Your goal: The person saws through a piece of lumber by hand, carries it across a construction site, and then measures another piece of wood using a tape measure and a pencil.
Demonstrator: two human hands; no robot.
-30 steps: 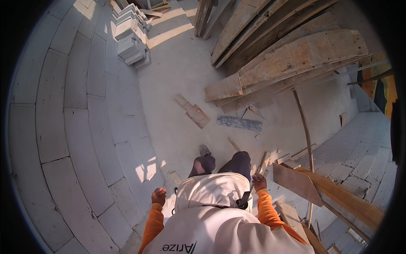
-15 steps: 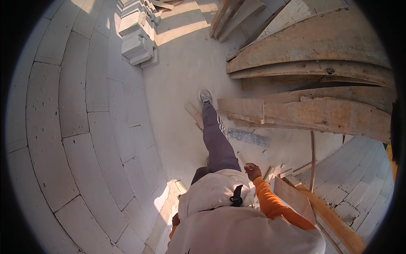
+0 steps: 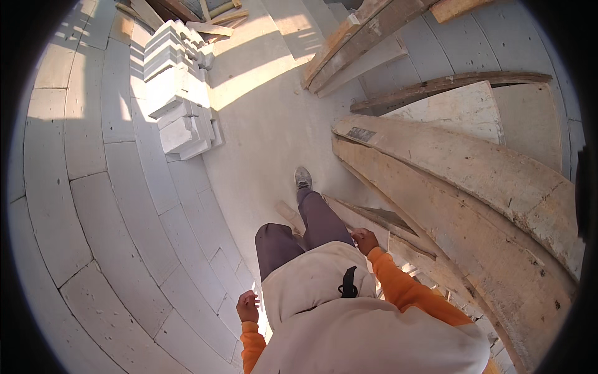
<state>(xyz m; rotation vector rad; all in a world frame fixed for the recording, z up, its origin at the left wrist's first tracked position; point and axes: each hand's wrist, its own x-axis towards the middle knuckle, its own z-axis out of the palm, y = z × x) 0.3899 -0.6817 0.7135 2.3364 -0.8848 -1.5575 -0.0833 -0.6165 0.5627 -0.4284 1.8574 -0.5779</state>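
Note:
My left hand (image 3: 248, 302) hangs beside the pale apron-like garment (image 3: 314, 274) at my left hip, its fingers loosely curled and a little apart with nothing visible in them. My right hand (image 3: 365, 240) is by my right thigh, near the leaning boards, with fingers curled inward; what it holds, if anything, is hidden. Long, dirty wooden boards (image 3: 455, 224) fill the right side beside my right arm. My grey shoe (image 3: 303, 177) is on the pale floor between the boards and the wall.
A block wall (image 3: 106, 212) runs along my left. Stacked white blocks (image 3: 177, 124) stand against it ahead. The pale floor (image 3: 255, 124) leads to sunlit steps (image 3: 293, 34). Loose timber (image 3: 212, 28) lies at the far left, and more planks (image 3: 342, 53) lean at the upper right.
I have stepped forward: the block stack sits lower and larger in view, and the leaning boards have come alongside my right arm. My left hand has come back into view.

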